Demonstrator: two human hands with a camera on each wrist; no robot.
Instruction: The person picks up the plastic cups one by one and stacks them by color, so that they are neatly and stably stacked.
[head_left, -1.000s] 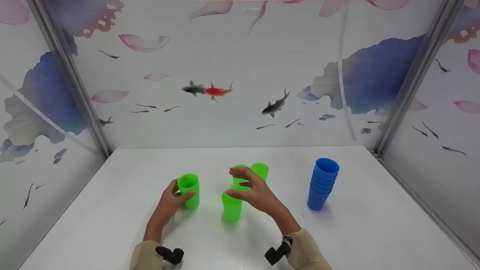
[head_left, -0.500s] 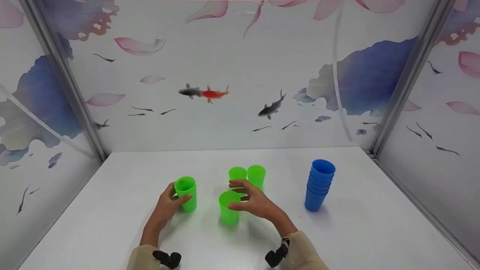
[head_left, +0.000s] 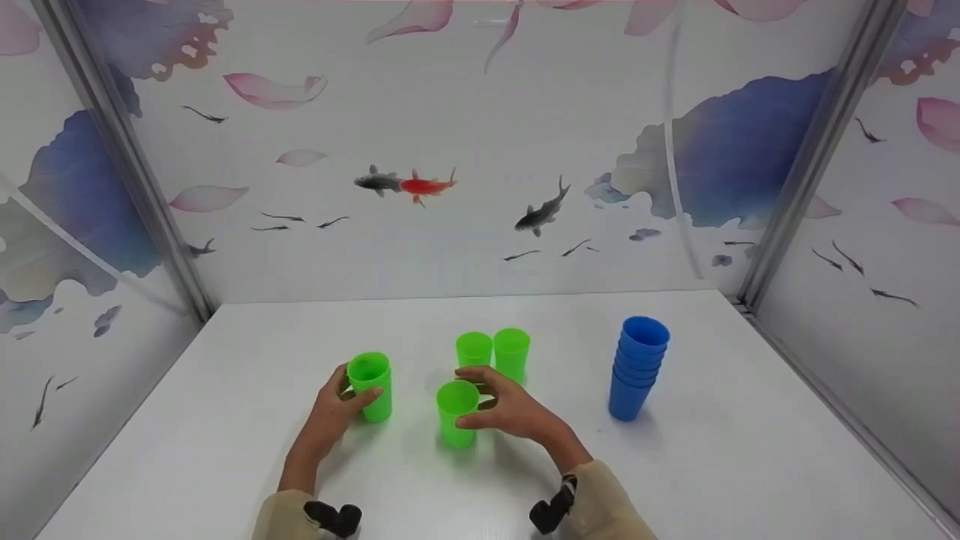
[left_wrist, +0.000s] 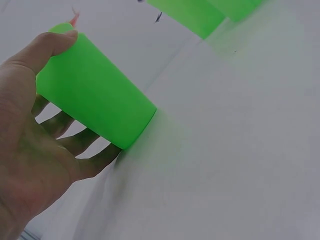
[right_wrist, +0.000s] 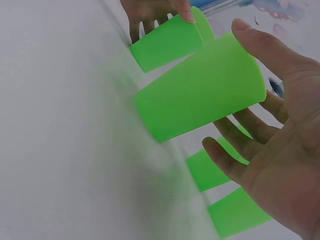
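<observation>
Left hand point(head_left: 334, 411): grasping left cup point(left_wrist: 97, 92), upright.
Right hand point(head_left: 514, 409): relaxed around middle cup point(right_wrist: 200, 90), contact unclear.
Middle cup: between the hands, nearer the right, long axis vertical on the desk point(head_left: 712, 465).

Green tapered cup point(head_left: 381, 407), plain, upright, mouth up, held in left hand point(head_left: 332, 411), thumb on near side. Second green cup point(head_left: 451, 409), same shape, upright, mouth up, between thumb and fingers of right hand point(head_left: 516, 410); contact unclear.
</observation>
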